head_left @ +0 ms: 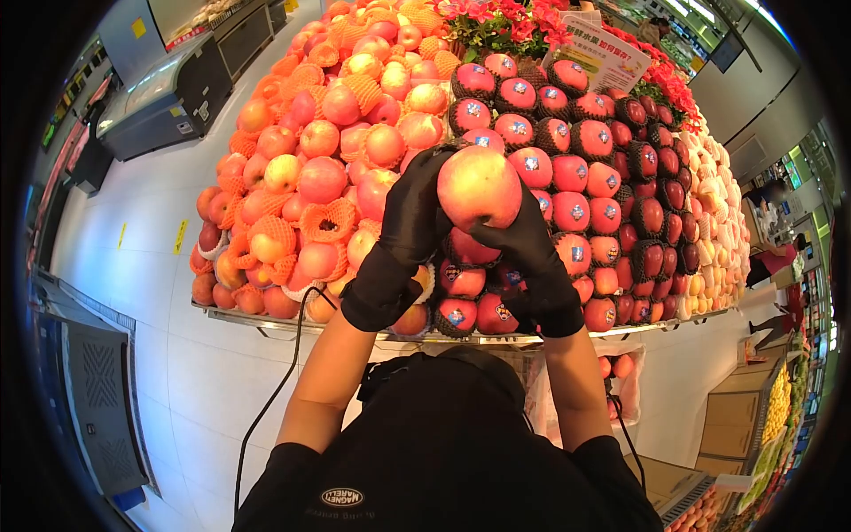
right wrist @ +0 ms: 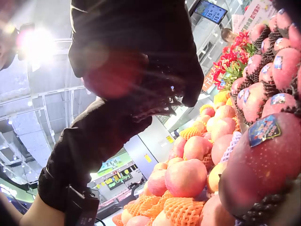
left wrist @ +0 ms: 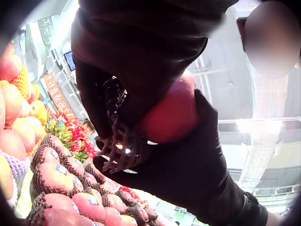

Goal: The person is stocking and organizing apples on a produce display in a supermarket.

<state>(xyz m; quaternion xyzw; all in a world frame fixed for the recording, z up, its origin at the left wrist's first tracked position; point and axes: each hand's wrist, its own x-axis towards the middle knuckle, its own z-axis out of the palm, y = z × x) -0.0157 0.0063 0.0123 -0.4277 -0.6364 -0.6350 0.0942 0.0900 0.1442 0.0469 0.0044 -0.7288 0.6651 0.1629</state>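
A yellow-red apple [head_left: 480, 186] is held up over the fruit display between two black-gloved hands. My left hand [head_left: 413, 213] grips its left side, and my right hand [head_left: 534, 257] grips it from the right and below. Beside the apple, a dark foam net sleeve [left wrist: 123, 148] sits bunched among the fingers in the left wrist view. The same net shows dimly in the right wrist view, where glare darkens the apple [right wrist: 115, 75]. The gloves hide much of the apple's underside.
Loose apples [head_left: 321, 180], some in orange foam nets, pile up at the left. Rows of stickered apples [head_left: 570, 211] in dark nets lie to the right. Behind stand red flowers [head_left: 505, 25] and a printed sign [head_left: 596, 51]. A black cable [head_left: 288, 372] hangs by the left arm.
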